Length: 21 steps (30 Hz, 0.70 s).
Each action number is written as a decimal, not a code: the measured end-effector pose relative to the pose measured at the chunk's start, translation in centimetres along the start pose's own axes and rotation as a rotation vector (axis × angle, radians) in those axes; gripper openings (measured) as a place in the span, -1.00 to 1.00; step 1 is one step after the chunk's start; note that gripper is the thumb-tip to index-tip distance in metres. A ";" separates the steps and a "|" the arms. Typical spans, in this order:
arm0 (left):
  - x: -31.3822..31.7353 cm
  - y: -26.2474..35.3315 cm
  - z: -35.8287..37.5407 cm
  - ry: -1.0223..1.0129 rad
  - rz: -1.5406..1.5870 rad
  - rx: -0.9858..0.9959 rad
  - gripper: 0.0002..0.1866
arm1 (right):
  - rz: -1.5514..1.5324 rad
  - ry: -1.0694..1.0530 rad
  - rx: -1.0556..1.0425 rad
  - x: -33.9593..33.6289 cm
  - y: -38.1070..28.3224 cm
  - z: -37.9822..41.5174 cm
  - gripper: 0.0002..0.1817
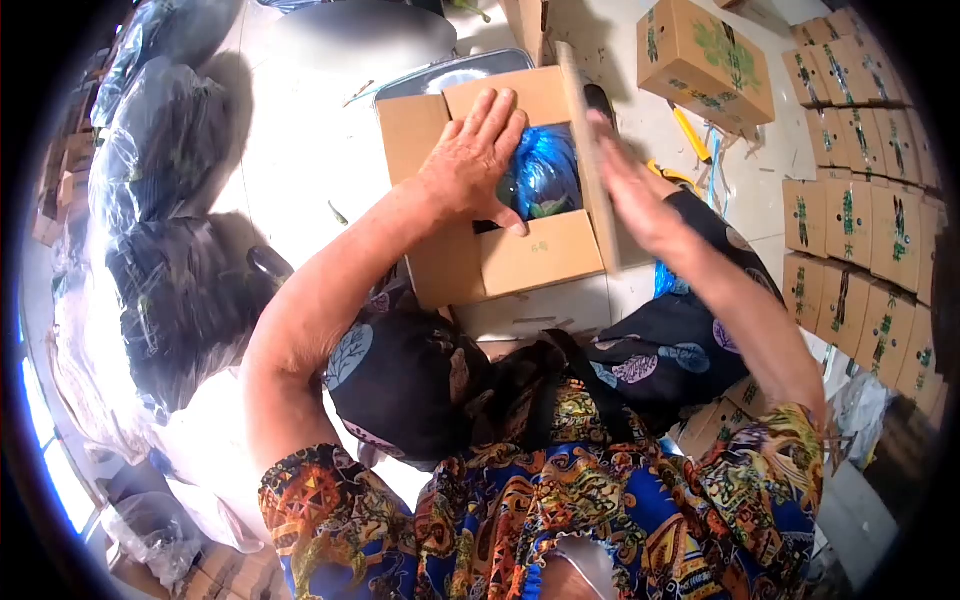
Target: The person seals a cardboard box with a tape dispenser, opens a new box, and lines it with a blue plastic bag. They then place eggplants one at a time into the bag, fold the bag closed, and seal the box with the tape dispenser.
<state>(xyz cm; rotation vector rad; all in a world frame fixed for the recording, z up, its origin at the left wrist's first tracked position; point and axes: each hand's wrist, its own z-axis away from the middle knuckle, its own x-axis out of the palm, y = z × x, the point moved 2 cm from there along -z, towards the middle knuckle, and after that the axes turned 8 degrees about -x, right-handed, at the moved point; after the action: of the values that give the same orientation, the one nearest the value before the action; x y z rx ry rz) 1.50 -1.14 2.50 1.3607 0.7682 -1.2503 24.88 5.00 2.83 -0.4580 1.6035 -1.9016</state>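
A cardboard box (440, 262) stands in front of me with its top flaps folded outward. Inside lies a blue plastic bag (546, 160) around dark, rounded produce with some green, perhaps eggplants. My left hand (472, 165) rests over the box's left side, fingers stretched and thumb apart, partly covering the opening. On the other side, my right hand (630, 190) is slightly blurred, its fingers straight against the outer face of the raised right flap (588, 160). Neither hand is wrapped around anything. The left part of the contents is hidden beneath my left hand.
Beside my right arm, yellow-handled tools (690, 133) lie on the floor (300, 130). A closed carton (705, 65) sits at the upper right, and stacked cartons (860, 215) line the right. Large filled plastic bags (165, 160) stand at the left. A dark round container (350, 35) is ahead.
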 end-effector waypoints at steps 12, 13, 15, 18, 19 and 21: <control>-2.0 -4.3 1.7 0.329 0.412 -0.003 -0.20 | 0.608 0.210 -0.369 5.1 2.4 -2.1 0.09; -1.5 -6.2 2.6 0.556 0.356 -0.048 -0.20 | 0.620 0.242 -0.360 5.2 2.5 -1.9 0.09; -0.8 -8.6 4.7 0.687 0.708 -0.470 -0.30 | 0.545 0.238 -0.323 5.5 1.9 -1.6 0.09; 0.6 -5.9 4.0 0.280 1.584 -0.433 -0.18 | 0.483 0.234 -0.311 5.6 1.5 -2.2 0.09; 0.7 -4.2 2.6 0.302 1.695 -0.414 -0.14 | 0.497 0.250 -0.312 5.8 1.5 -2.2 0.09; -0.8 -1.3 -0.8 0.470 1.141 -0.280 -0.15 | 0.524 0.308 -0.253 6.6 2.4 -1.8 0.07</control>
<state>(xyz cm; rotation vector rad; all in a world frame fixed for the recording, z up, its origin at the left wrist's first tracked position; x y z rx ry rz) 0.26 0.08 2.77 1.5005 0.3158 0.0694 19.29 1.92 -0.64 0.1630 1.9399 -1.4247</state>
